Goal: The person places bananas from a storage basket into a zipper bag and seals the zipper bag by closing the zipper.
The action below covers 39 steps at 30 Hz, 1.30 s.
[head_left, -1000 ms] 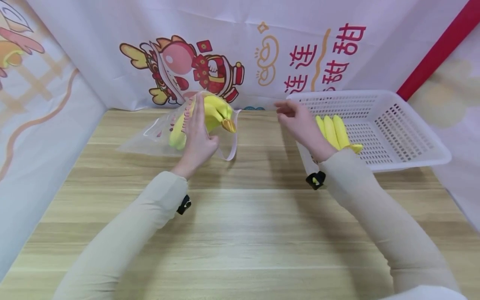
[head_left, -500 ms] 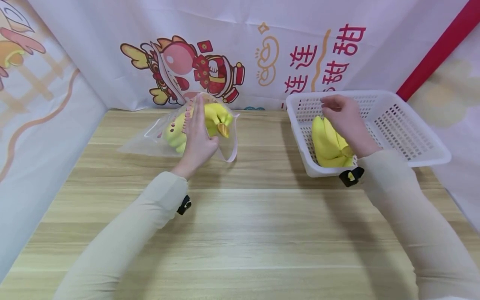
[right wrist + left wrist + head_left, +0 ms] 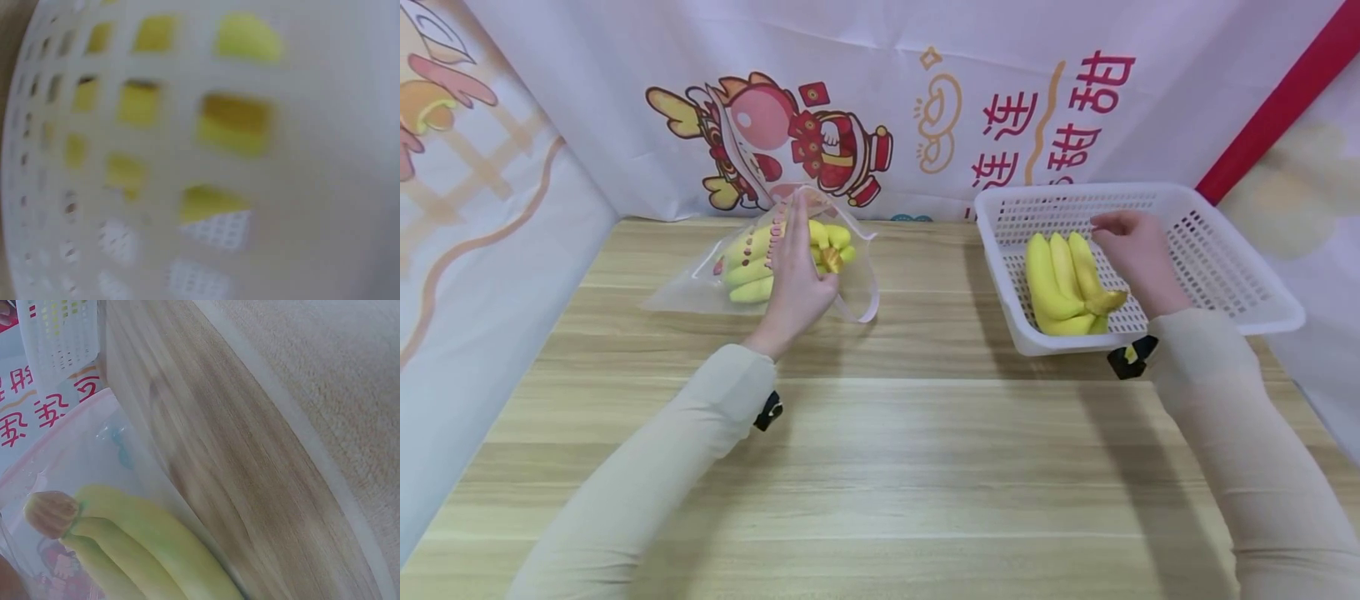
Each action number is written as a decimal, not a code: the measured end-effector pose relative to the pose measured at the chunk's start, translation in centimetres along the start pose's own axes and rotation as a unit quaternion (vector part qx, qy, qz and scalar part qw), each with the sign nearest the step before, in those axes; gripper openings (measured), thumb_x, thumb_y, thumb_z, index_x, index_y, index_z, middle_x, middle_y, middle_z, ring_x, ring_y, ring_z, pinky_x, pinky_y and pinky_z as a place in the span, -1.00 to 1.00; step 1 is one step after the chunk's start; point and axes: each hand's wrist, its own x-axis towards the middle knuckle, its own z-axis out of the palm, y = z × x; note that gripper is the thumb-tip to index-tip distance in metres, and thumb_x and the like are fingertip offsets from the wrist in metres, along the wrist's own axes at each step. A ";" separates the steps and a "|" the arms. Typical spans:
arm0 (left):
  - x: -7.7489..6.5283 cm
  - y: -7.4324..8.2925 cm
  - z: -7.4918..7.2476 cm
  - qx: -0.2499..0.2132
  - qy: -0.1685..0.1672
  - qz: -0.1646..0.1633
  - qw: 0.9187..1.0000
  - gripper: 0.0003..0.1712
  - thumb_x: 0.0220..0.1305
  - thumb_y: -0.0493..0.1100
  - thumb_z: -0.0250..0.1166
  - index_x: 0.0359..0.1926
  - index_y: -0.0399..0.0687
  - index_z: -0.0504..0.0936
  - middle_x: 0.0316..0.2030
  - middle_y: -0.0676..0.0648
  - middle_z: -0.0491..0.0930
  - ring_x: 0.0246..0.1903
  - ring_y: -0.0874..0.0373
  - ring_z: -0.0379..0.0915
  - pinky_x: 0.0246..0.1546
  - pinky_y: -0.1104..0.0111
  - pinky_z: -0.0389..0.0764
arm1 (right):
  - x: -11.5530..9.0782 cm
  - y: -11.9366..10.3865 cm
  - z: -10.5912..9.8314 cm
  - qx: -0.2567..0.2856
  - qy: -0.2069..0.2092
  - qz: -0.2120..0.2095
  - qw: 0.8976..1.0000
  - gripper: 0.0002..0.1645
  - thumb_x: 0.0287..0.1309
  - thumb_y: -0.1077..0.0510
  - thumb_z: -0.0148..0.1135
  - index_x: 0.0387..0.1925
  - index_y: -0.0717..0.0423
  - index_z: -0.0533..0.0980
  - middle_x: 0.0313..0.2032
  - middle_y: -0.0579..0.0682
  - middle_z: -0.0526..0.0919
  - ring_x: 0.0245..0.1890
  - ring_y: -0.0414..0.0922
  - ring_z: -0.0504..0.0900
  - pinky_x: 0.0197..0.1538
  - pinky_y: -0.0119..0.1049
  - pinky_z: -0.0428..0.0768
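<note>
My left hand [image 3: 797, 287] touches the clear printed plastic bag [image 3: 696, 287] near its mouth, fingers straight and thumb apart. Inside the bag a bunch of yellow bananas [image 3: 748, 273] lies on its side, stem toward the opening. The left wrist view shows that brown stem [image 3: 53, 512] close up through the film. Over the white plastic basket [image 3: 997, 271] hovers my right hand [image 3: 1138, 254], its fingers loosely bent and holding nothing. Its fingertips are just right of the tips of a second banana bunch [image 3: 1060, 292] in the basket. Yellow shows through the basket's slots [image 3: 240, 122] in the right wrist view.
Both bag and basket stand on a wood-grain table [image 3: 880, 467]. Behind them hangs a white cloth [image 3: 880, 33] with red and orange prints, and another printed cloth [image 3: 482, 217] borders the left side. The basket sits near the back right.
My right hand has moved right from beside the basket to over it, past the bananas there. The bunch in the bag has rolled and settled lower; my left hand stays put.
</note>
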 end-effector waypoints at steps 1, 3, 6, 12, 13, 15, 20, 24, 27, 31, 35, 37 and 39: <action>0.0 0.0 0.0 0.000 0.000 0.001 1.000 0.23 -0.03 -0.50 0.15 0.51 0.09 -0.38 0.53 0.08 -0.42 0.52 -0.02 -0.39 0.47 -0.11 -0.29 | 0.1 0.3 0.0 -0.005 -0.010 0.004 1.000 -0.35 0.39 -0.10 -0.17 0.39 0.11 0.21 0.37 0.23 0.26 0.32 0.14 0.28 0.35 0.11 0.32; 0.0 0.0 0.0 0.001 -0.002 0.002 1.000 0.22 -0.03 -0.50 0.15 0.51 0.08 -0.37 0.53 0.07 -0.42 0.52 -0.02 -0.39 0.48 -0.10 -0.30 | 0.1 0.7 -0.1 -0.014 -0.042 0.017 0.999 -0.29 0.37 -0.17 -0.16 0.42 0.10 0.15 0.41 0.25 0.19 0.37 0.22 0.21 0.36 0.22 0.25; -0.1 -0.1 0.1 0.003 -0.004 0.004 1.000 0.21 -0.02 -0.50 0.14 0.51 0.06 -0.38 0.53 0.07 -0.42 0.52 0.01 -0.42 0.48 -0.08 -0.32 | 0.2 1.2 -0.1 -0.054 -0.100 0.031 0.993 -0.13 0.32 -0.33 -0.19 0.47 0.06 0.03 0.45 0.27 0.05 0.40 0.30 0.11 0.35 0.32 0.18; -0.1 0.0 0.1 0.003 -0.005 0.003 1.000 0.22 -0.02 -0.52 0.15 0.51 0.07 -0.38 0.53 0.09 -0.43 0.52 0.05 -0.46 0.49 -0.06 -0.34 | 0.5 1.3 0.2 -0.102 -0.138 0.029 0.985 0.03 0.27 -0.35 -0.09 0.49 0.13 -0.18 0.45 0.39 -0.12 0.39 0.39 0.04 0.34 0.34 0.15; -0.1 0.1 0.1 0.003 -0.006 0.003 1.000 0.22 -0.02 -0.52 0.15 0.51 0.07 -0.38 0.53 0.09 -0.43 0.52 0.05 -0.46 0.49 -0.06 -0.34 | 0.5 1.3 0.3 -0.106 -0.138 0.028 0.984 0.05 0.27 -0.32 -0.04 0.49 0.15 -0.21 0.45 0.41 -0.14 0.38 0.40 0.04 0.34 0.35 0.15; -0.1 0.1 0.2 0.004 -0.007 0.004 1.000 0.22 -0.01 -0.52 0.15 0.51 0.07 -0.38 0.53 0.09 -0.44 0.52 0.06 -0.47 0.49 -0.05 -0.34 | 0.6 1.2 0.5 -0.110 -0.138 0.029 0.984 0.09 0.26 -0.26 0.03 0.49 0.19 -0.26 0.44 0.44 -0.17 0.38 0.41 0.02 0.34 0.34 0.15; -0.2 0.2 0.2 0.011 -0.008 0.013 1.000 0.20 -0.01 -0.52 0.15 0.51 0.01 -0.37 0.53 0.05 -0.43 0.52 0.06 -0.47 0.50 -0.01 -0.38 | 0.9 1.3 0.8 -0.111 -0.130 0.033 0.985 0.17 0.23 -0.17 0.13 0.45 0.32 -0.35 0.43 0.47 -0.16 0.38 0.42 0.01 0.36 0.32 0.12; -0.2 0.2 0.3 0.012 -0.008 0.014 1.000 0.21 -0.02 -0.52 0.15 0.51 0.00 -0.36 0.53 0.04 -0.42 0.52 0.03 -0.45 0.49 -0.04 -0.36 | 1.0 1.6 1.1 -0.129 -0.148 0.046 0.980 0.19 0.22 -0.18 0.12 0.42 0.43 -0.34 0.39 0.52 -0.08 0.35 0.40 0.08 0.39 0.27 0.13; -0.3 0.1 0.3 0.009 -0.009 0.010 1.000 0.21 -0.02 -0.52 0.14 0.51 0.02 -0.37 0.53 0.06 -0.43 0.52 0.02 -0.45 0.49 -0.07 -0.35 | 1.1 1.8 1.1 -0.124 -0.175 0.051 0.975 0.19 0.23 -0.16 0.10 0.42 0.43 -0.38 0.39 0.50 -0.07 0.34 0.37 0.10 0.41 0.24 0.12; -0.3 0.2 0.2 0.009 -0.008 0.004 1.000 0.21 -0.02 -0.52 0.14 0.51 0.04 -0.37 0.53 0.08 -0.44 0.52 0.02 -0.46 0.48 -0.07 -0.35 | 1.1 2.2 1.0 -0.083 -0.206 0.048 0.974 0.22 0.27 -0.09 0.08 0.41 0.27 -0.60 0.44 0.44 -0.31 0.42 0.37 -0.09 0.46 0.24 -0.05; -0.3 0.2 0.1 0.008 -0.010 -0.002 1.000 0.22 -0.02 -0.53 0.14 0.51 0.07 -0.38 0.53 0.10 -0.43 0.52 0.02 -0.43 0.49 -0.07 -0.28 | 1.1 2.5 0.9 -0.060 -0.236 0.049 0.969 0.24 0.31 -0.04 0.01 0.32 0.15 -0.79 0.42 0.38 -0.57 0.45 0.36 -0.30 0.47 0.24 -0.21; -0.3 0.2 0.1 0.007 -0.011 -0.003 1.000 0.23 -0.02 -0.53 0.14 0.51 0.08 -0.39 0.52 0.11 -0.43 0.52 0.03 -0.43 0.49 -0.05 -0.27 | 1.2 2.6 1.0 -0.056 -0.242 0.050 0.967 0.23 0.32 -0.03 -0.01 0.31 0.16 -0.81 0.42 0.40 -0.56 0.45 0.35 -0.27 0.48 0.23 -0.19; -0.3 0.1 0.0 0.011 -0.011 -0.002 1.000 0.22 -0.02 -0.52 0.15 0.51 0.07 -0.39 0.52 0.11 -0.43 0.52 0.07 -0.45 0.50 -0.02 -0.30 | 1.2 2.7 1.0 -0.061 -0.239 0.053 0.968 0.21 0.31 -0.06 0.00 0.36 0.24 -0.71 0.43 0.45 -0.39 0.43 0.33 -0.13 0.48 0.21 -0.09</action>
